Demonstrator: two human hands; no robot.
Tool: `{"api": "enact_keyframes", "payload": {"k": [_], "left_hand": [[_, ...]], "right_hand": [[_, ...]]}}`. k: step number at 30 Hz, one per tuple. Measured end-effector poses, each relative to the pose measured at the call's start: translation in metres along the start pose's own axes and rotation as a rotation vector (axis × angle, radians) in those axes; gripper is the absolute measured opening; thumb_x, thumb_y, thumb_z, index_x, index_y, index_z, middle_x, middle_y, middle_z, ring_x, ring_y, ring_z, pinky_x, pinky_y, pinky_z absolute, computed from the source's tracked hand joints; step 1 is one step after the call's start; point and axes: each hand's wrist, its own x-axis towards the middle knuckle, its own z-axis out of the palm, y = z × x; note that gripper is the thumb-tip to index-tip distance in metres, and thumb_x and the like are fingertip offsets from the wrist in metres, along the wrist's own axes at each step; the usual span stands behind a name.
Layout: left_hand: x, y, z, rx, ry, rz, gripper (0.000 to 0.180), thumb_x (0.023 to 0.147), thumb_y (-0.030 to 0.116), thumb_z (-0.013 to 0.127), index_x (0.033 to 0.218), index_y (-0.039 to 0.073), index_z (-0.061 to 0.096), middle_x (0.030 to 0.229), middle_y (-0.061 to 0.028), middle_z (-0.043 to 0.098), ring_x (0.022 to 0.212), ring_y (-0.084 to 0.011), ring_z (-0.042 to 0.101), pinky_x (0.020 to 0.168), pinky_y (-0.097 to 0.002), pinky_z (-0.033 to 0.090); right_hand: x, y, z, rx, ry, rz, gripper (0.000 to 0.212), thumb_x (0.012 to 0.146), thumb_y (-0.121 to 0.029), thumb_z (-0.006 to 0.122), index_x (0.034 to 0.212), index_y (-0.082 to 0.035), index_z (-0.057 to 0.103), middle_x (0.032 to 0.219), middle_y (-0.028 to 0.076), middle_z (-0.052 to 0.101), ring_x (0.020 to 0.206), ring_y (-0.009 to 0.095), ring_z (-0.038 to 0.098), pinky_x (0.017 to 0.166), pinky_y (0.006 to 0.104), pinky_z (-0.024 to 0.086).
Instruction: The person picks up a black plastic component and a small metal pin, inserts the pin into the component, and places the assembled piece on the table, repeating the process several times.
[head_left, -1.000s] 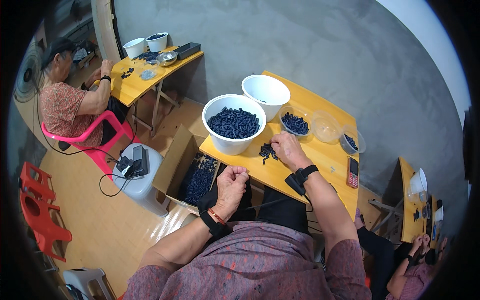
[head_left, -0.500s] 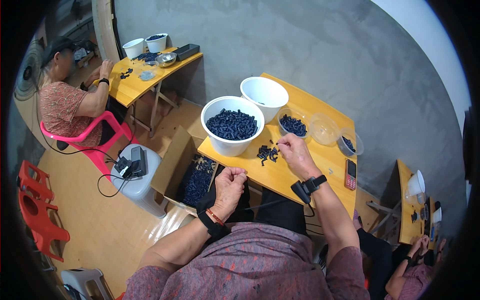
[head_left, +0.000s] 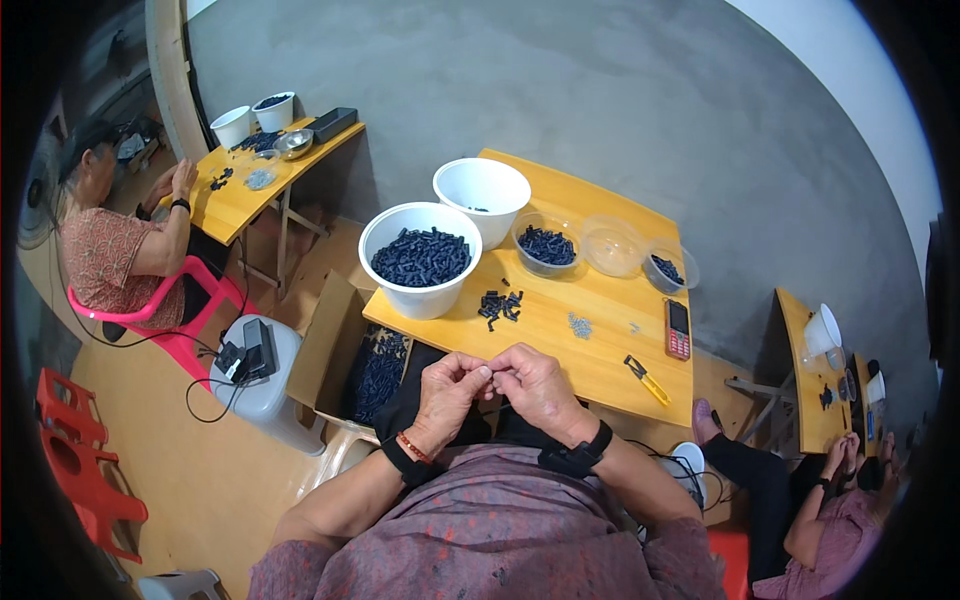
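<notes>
My left hand [head_left: 448, 397] and my right hand [head_left: 538, 392] meet at the fingertips just in front of the table's near edge. Both are closed in a pinch, and whatever lies between the fingers is too small to make out. Beyond them on the yellow table [head_left: 560, 365] lies a loose heap of short black tubular pieces [head_left: 500, 306]. To its right is a small patch of tiny grey pieces [head_left: 579, 325]. A large white bucket [head_left: 420, 300] full of the same black pieces stands at the table's left corner.
Behind stand another white bucket [head_left: 482, 190] and clear plastic bowls [head_left: 612, 246], some holding black pieces. A red phone [head_left: 678, 330] and a yellow utility knife [head_left: 648, 381] lie at right. A cardboard box [head_left: 322, 345] of black pieces sits left. Two people work at other tables.
My right hand has moved from the heap of black pieces back to my left hand, and their fingertips now meet. The view has shifted, uncovering the grey pieces and the knife.
</notes>
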Motion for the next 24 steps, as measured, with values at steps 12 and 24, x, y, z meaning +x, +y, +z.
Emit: {"api": "enact_keyframes", "payload": {"k": [12,24], "left_hand": [[0.005,0.003,0.000,-0.042,0.144,-0.006,0.008,0.094,0.009,0.059,0.094,0.004,0.053,0.081,-0.0057,0.062,0.063,-0.0114,0.062,0.059,-0.0270,0.056],[0.002,0.001,-0.004,0.016,0.176,-0.033,0.009,0.093,0.014,0.063,0.093,0.005,0.059,0.077,-0.0009,0.061,0.061,-0.0082,0.058,0.056,-0.0240,0.053]], "right_hand": [[-0.004,0.037,-0.098,-0.543,0.377,-0.041,0.012,0.081,0.002,0.063,0.091,0.002,0.068,0.080,0.016,0.061,0.077,0.029,0.063,0.069,0.0351,0.050],[-0.002,0.044,-0.093,-0.641,0.271,-0.062,0.005,0.082,0.001,0.063,0.084,0.000,0.067,0.080,0.020,0.060,0.074,0.037,0.061,0.067,0.0414,0.049]]}}
